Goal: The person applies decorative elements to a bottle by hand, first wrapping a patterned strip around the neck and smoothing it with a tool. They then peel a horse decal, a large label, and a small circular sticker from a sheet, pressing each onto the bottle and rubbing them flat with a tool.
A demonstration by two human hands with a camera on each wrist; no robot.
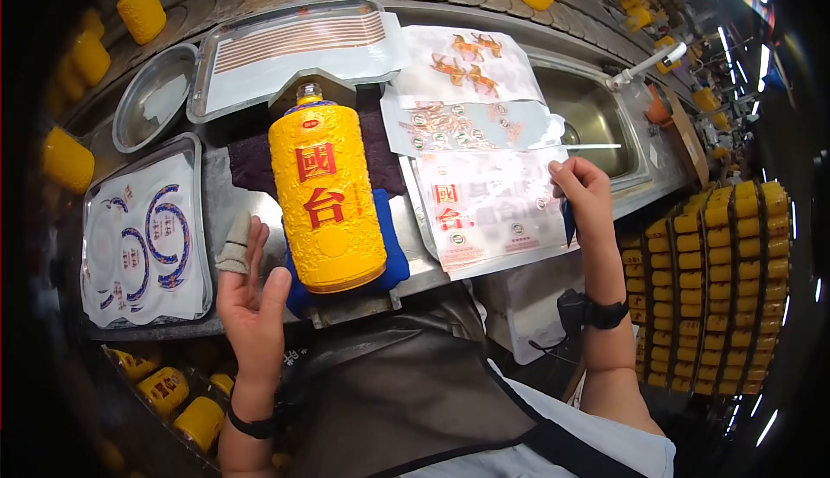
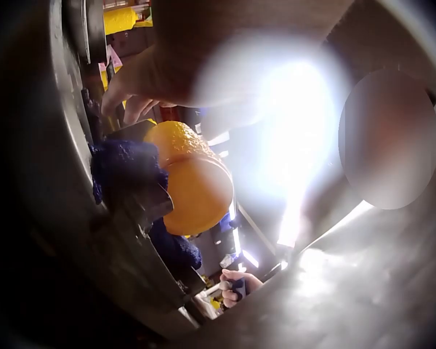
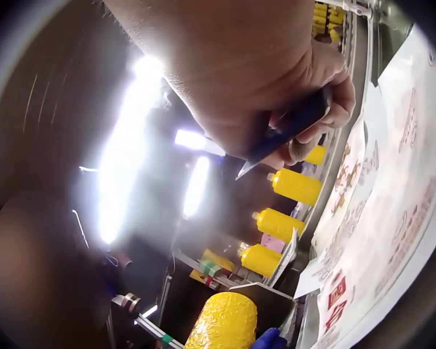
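A yellow embossed bottle (image 1: 327, 206) with red characters lies tilted on a blue cloth (image 1: 393, 245), its clear neck pointing away. My left hand (image 1: 252, 305) is beside its lower left side, fingers extended and holding nothing. A pale cloth wrap (image 1: 235, 245) covers one of its fingers. My right hand (image 1: 584, 188) is at the right edge of a decal sheet (image 1: 493, 210) with red characters. It grips a dark blue tool (image 3: 298, 120) with a pointed, pale tip; its exact kind I cannot tell. The bottle's base (image 2: 203, 196) shows in the left wrist view.
On the left stand a tray (image 1: 207, 245) of blue-patterned decals and a round metal bowl (image 1: 121, 124). A tray (image 1: 203, 89) with striped sheets lies behind the bottle. Horse decals (image 1: 467, 63) lie near the sink (image 1: 635, 124). Yellow bottles (image 1: 141, 11) line the conveyor; more fill racks at right.
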